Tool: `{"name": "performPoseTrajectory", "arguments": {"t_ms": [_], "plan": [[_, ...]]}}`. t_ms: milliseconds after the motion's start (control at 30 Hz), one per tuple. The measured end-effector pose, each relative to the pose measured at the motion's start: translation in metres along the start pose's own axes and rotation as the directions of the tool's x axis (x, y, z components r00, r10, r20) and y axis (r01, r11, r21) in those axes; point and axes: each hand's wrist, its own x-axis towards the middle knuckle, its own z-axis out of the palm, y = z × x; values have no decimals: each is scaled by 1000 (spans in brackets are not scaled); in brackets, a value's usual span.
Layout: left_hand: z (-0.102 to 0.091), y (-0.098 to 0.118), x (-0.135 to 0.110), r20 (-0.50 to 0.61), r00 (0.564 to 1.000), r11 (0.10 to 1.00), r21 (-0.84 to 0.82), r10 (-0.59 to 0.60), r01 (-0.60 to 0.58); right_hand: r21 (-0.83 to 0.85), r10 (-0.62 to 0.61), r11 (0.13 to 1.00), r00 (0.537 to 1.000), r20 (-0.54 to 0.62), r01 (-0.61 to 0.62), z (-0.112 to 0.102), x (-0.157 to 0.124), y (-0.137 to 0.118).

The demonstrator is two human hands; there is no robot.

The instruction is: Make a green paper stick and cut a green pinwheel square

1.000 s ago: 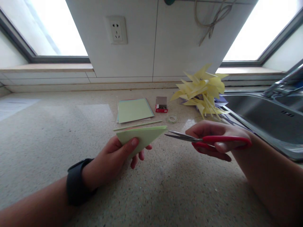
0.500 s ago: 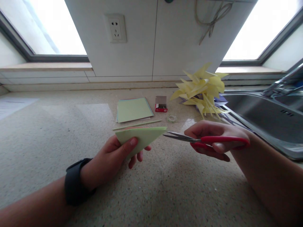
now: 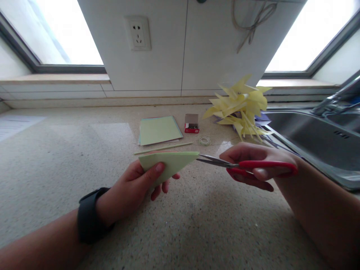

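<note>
My left hand (image 3: 135, 187), with a black watch on the wrist, pinches a light green paper folded into a triangle (image 3: 168, 162) above the speckled counter. My right hand (image 3: 253, 165) grips red-handled scissors (image 3: 247, 167), fingers through the handles. The metal blades point left and their tips meet the right corner of the folded paper. Both hands hover over the counter at the middle of the view.
Behind lie a stack of coloured paper sheets (image 3: 159, 129), a thin stick (image 3: 163, 148), a small red box (image 3: 191, 124), a coil of rubber bands (image 3: 204, 141) and a heap of yellow paper pinwheels (image 3: 240, 107). A steel sink (image 3: 315, 138) with a faucet is at the right.
The scissor blades have moved left and now touch the corner of the green triangle. The left hand has kept the paper almost still.
</note>
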Motion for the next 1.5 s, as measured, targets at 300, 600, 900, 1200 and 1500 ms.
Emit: {"name": "performPoseTrajectory", "arguments": {"t_ms": [300, 600, 900, 1200, 1500], "plan": [[-8, -6, -3, 2, 995, 985, 137, -103, 101, 7, 21, 1000, 1000, -7, -21, -2, -1, -2], [3, 9, -2, 84, 996, 980, 199, 12, -28, 29, 88, 996, 996, 20, -89, 0, 0, -2], [4, 9, -4, 156, 987, 968, 236, 47, -83, 28, 119, 992, 992, 32, -120, 3, 3, -2], [5, 12, -3, 194, 979, 948, 291, 71, -126, 26, 130, 991, 990, 56, -132, 3, 4, -2], [6, 11, -4, 212, 975, 964, 238, 65, -116, 130, 136, 981, 989, 54, -142, 0, 0, 3]]}}
